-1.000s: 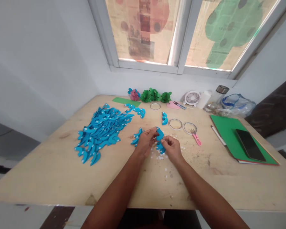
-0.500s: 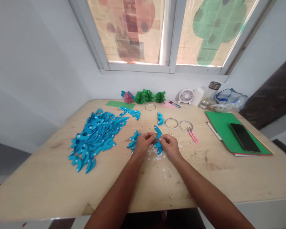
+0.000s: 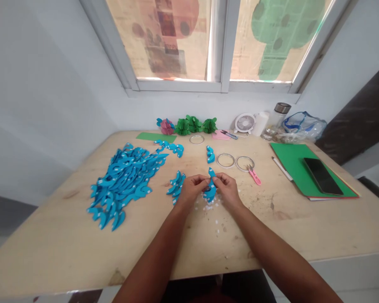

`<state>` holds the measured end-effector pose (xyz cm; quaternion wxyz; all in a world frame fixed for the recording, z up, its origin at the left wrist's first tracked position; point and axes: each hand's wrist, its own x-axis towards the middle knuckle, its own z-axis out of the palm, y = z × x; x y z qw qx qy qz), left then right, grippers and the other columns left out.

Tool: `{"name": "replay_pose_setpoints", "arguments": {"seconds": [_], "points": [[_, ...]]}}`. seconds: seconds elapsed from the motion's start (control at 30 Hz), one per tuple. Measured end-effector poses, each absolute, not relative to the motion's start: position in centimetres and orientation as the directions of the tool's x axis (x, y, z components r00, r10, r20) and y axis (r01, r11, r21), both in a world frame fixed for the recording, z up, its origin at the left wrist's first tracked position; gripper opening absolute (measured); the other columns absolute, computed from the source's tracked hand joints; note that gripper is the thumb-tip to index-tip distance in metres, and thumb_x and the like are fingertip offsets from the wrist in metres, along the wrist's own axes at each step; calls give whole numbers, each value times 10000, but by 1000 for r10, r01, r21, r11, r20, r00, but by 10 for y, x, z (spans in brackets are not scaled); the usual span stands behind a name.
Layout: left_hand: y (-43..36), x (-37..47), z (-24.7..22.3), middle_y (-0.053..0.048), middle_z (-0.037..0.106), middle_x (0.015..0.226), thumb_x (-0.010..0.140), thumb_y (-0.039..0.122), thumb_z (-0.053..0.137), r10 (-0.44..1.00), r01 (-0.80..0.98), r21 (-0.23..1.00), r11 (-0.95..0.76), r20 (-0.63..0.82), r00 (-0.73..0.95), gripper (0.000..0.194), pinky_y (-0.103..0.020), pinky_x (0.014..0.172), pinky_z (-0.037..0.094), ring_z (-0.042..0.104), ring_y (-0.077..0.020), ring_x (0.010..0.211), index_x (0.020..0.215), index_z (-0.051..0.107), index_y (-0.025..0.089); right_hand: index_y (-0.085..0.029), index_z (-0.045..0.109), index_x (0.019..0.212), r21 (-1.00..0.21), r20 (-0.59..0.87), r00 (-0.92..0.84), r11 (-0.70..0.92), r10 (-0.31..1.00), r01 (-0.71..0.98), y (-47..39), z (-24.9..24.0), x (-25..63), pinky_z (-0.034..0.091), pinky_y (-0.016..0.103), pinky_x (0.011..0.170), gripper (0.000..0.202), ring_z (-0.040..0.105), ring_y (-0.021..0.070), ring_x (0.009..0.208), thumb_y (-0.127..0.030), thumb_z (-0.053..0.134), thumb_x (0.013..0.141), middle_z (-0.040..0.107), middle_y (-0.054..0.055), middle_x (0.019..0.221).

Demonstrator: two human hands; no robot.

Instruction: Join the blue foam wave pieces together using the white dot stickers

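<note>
My left hand [image 3: 191, 190] and my right hand [image 3: 228, 190] meet over the middle of the wooden table [image 3: 66, 244], both pinching a curved blue paper piece [image 3: 211, 185] held between them. A few more blue pieces [image 3: 176, 185] lie just left of my left hand. Small white paper scraps [image 3: 210, 207] are scattered under my hands. A large heap of blue curved cutouts [image 3: 123, 176] spreads over the table's left side.
Two tape rings [image 3: 225, 160] and pink snips [image 3: 254, 176] lie beyond my right hand. A green folder [image 3: 292, 162] with a black phone [image 3: 322, 175] sits right. Green and pink paper flowers [image 3: 194, 125], a small fan [image 3: 244, 123] and a bottle [image 3: 276, 120] line the wall.
The camera has shifted, so the table sits slightly lower and left in view. My hands stay together on the blue piece, turning it a little; nothing was put down.
</note>
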<state>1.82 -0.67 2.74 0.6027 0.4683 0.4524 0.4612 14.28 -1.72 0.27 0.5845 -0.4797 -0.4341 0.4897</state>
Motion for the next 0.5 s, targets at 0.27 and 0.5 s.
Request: {"name": "replay_pose_setpoints", "arguments": {"seconds": [0.27, 0.5], "points": [[-12, 19, 31, -53, 662, 799, 658, 265, 663, 926, 184, 922, -341, 363, -101, 147, -317, 790, 422, 574, -206, 788, 797, 691, 227, -152, 642, 755, -992, 73, 160, 88, 984, -85, -18, 1, 143, 408, 227, 493, 252, 503, 113, 505, -389, 623, 675, 598, 1, 610], [-13, 20, 30, -71, 670, 848, 719, 253, 603, 885, 325, 846, -423, 463, -55, 130, -366, 872, 381, 565, -249, 887, 812, 692, 244, -151, 666, 872, -991, 133, 151, 129, 980, 35, -18, -2, 143, 373, 216, 469, 297, 454, 104, 491, -381, 601, 696, 529, -21, 559]]}}
